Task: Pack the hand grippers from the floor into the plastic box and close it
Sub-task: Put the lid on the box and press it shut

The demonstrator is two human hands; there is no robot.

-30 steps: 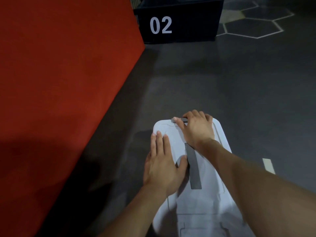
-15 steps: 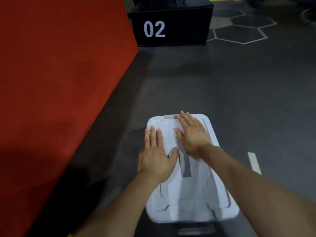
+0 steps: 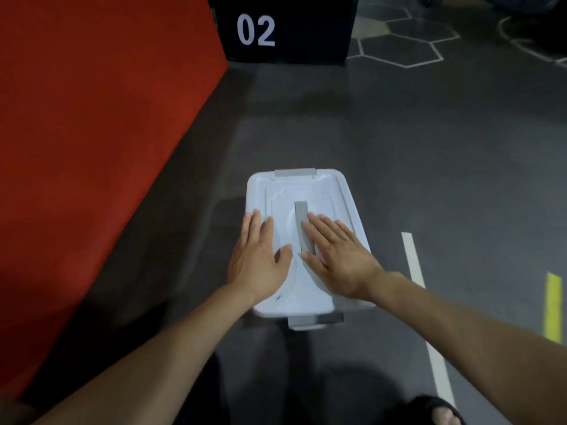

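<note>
A white plastic box stands on the dark floor with its lid on. A grey handle strip runs down the middle of the lid, and grey latches sit at the far end and the near end. My left hand lies flat on the lid's left side, fingers straight. My right hand lies flat on the right side, its fingers partly over the handle strip. No hand grippers are visible; the box's inside is hidden.
A red mat slopes along the left. A black box marked "02" stands at the far end. White and yellow tape lines mark the floor on the right. A sandalled foot shows at the bottom.
My right hand left the far latch and came back to lie flat on the lid beside the handle. The left hand stayed flat on the lid. The view pulled back.
</note>
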